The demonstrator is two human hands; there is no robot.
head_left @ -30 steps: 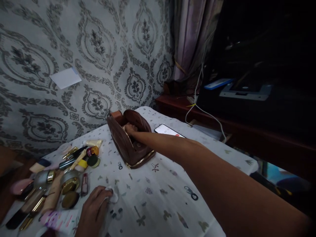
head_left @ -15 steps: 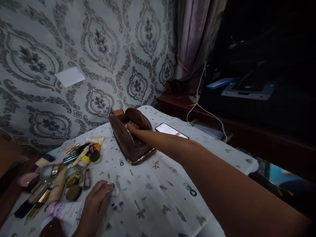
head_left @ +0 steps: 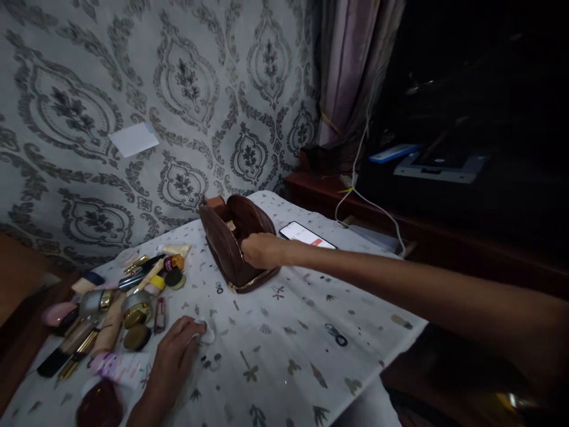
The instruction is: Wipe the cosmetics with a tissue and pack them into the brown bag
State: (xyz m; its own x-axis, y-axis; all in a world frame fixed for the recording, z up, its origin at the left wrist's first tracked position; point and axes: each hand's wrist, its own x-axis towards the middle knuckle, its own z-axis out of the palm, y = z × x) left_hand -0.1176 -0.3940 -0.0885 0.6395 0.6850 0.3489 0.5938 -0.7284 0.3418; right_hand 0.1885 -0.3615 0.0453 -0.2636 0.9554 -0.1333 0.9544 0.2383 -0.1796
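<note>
The brown, smooth leather-look bag with gold zippers [head_left: 240,270] stands unzipped on the surface [head_left: 267,356], which is covered by a white cloth printed with small plant motifs. The right hand [head_left: 264,250] reaches across to the bag's open mouth, its fingers curled at the side rim; whether this grip is clenched on the rim or on something behind it, I cannot tell. A small pale item [head_left: 230,225] shows inside the bag. The left hand [head_left: 175,350] rests low on the cloth, its grip closed around a crumpled white wad [head_left: 205,331]. Beside that hand spreads a loose group of cosmetics, among them a slim reddish tube [head_left: 160,314], a white-and-purple squeeze tube [head_left: 120,366], an orange bottle with a red label [head_left: 173,262] and a dark red rounded item [head_left: 100,403]. A black-edged phone with a lit screen [head_left: 306,234] lies near the bag, partly behind the right arm.
</note>
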